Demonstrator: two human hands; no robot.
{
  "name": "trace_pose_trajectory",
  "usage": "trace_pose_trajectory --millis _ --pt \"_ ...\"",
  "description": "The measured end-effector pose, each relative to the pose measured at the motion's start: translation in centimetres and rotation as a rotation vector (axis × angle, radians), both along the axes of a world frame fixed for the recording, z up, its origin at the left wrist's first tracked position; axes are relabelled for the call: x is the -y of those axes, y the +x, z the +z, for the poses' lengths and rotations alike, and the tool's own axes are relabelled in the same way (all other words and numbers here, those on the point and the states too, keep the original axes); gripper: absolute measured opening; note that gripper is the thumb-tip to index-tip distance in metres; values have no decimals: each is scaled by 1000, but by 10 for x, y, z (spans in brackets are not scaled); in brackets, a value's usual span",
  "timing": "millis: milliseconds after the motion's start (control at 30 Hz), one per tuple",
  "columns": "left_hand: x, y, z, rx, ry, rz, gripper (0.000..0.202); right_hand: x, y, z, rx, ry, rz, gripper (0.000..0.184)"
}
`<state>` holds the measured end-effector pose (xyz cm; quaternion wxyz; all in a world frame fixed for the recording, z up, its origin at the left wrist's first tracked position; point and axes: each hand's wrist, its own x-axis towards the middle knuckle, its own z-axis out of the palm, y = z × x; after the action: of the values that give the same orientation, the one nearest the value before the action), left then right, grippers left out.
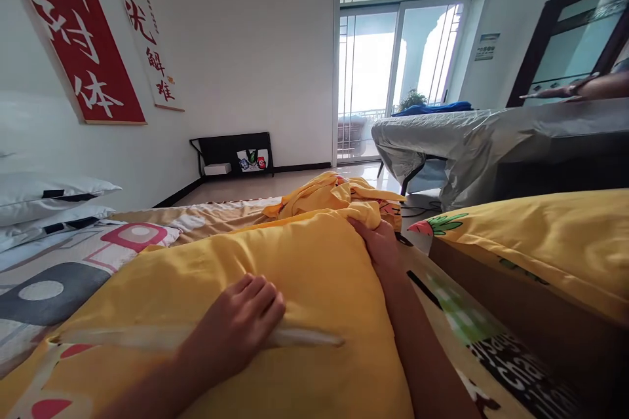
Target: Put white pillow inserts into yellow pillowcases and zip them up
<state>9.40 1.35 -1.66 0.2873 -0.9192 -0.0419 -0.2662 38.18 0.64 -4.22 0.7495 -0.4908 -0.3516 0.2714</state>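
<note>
A yellow pillowcase (pixel 314 275) with a pillow inside lies in front of me. A slit across its near part shows a white strip of the inner pillow (pixel 314 338). My left hand (pixel 240 317) is closed on the case beside this slit, knuckles up, pinching the cloth. At the far right corner, my right hand (pixel 382 245) grips the pillowcase, its fingers partly hidden by the fabric. Beyond that corner lies a crumpled heap of yellow cloth (pixel 319 195).
Another yellow pillow (pixel 550 229) rests at the right on a brown box-like surface. White pillows (pixel 49 196) and a patterned pillow (pixel 73 275) are on the left. Behind, a plastic-covered table (pixel 442 131) stands near another person's arm (pixel 599 86). A black shelf (pixel 236 147) stands by the wall.
</note>
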Motion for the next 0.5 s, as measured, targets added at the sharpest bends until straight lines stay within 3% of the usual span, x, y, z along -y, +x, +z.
trace_pose_trajectory --millis 100,200,367,500 --pt "25 -30 7 18 24 -27 31 -3 -11 3 170 -56 -175 44" --pt "39 -55 7 47 86 -11 31 -9 -23 18 421 -154 -241 37" --pt "14 -56 5 -64 104 99 15 -8 -22 78 538 -126 -353 28" --pt "4 -45 25 -125 -136 190 17 2 -20 126 559 -35 -519 28"
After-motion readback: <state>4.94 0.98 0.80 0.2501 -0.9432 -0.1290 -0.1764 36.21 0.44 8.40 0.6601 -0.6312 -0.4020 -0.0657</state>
